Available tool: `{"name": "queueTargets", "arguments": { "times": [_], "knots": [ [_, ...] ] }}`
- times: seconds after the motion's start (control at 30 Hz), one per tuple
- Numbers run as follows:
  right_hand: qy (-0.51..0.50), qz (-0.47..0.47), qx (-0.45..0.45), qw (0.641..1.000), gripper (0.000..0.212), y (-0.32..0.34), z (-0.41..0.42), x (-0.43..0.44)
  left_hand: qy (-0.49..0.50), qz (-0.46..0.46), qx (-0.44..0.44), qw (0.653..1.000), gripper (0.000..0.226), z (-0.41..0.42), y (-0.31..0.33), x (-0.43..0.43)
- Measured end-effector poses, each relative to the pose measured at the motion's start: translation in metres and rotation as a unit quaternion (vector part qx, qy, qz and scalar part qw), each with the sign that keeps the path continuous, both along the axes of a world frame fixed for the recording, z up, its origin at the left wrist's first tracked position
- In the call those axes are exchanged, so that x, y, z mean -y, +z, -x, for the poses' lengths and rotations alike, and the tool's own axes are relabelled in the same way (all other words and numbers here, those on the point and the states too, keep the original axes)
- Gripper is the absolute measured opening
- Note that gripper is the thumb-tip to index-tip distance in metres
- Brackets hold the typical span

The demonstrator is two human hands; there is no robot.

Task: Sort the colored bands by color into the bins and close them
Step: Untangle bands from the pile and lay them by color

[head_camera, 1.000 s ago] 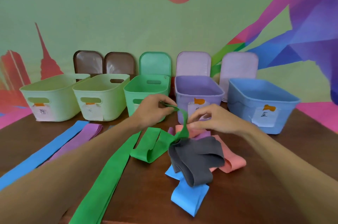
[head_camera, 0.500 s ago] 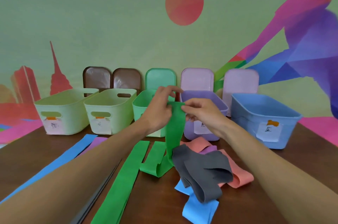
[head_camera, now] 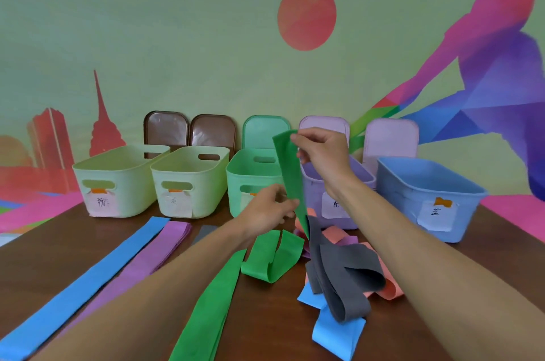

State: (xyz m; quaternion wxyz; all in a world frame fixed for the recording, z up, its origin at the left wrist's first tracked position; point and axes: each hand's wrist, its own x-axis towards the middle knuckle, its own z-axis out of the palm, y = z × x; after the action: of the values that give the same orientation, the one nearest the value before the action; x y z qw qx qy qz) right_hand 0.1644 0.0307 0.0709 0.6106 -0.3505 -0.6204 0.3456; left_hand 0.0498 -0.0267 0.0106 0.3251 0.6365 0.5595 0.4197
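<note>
Activity room: bright painted mural behind a wooden table

Soft, even light all over, bright enough; only faint shadows under the bands on the dark table. A pale sheen on the brown lids. Wide-angle bend at the edges, mural smeared far right.

Bins: two pale lime bins, mint bin, lilac bin, blue bin. Bands: green band, blue band, purple band, grey band, salmon band. Table dark brown.
</note>
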Motion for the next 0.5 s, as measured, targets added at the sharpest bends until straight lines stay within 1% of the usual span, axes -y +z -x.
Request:
{"name": "queueTargets", "arguments": {
  "times": [0.1,0.2,0.23,0.3,0.37,0.5],
  "knots": [
    [-0.042,-0.001,-0.04,0.998,0.006,0.011,0.005,0.002,-0.008,-0.003,0.031,0.999,0.016,-0.007,-0.007,0.0],
    [-0.096,-0.008,-0.075,0.993,0.007,0.019,0.004,0.004,-0.014,-0.008,0.049,0.999,0.008,-0.014,-0.01,0.0],
    [-0.104,-0.009,-0.084,0.991,0.008,0.021,0.003,0.006,-0.01,-0.011,0.048,0.999,0.014,-0.016,-0.011,0.001],
    [-0.106,-0.011,-0.113,0.988,0.007,0.024,-0.001,0.009,0.001,-0.025,0.056,0.998,0.024,-0.018,-0.01,0.002],
    [-0.106,-0.015,-0.15,0.983,0.005,0.027,-0.005,0.012,0.01,-0.052,0.083,0.995,0.029,-0.018,-0.004,0.003],
    [-0.109,-0.027,-0.195,0.974,0.006,0.037,-0.013,0.015,0.023,-0.091,0.155,0.983,0.018,-0.014,0.017,0.009]
  ]
}}
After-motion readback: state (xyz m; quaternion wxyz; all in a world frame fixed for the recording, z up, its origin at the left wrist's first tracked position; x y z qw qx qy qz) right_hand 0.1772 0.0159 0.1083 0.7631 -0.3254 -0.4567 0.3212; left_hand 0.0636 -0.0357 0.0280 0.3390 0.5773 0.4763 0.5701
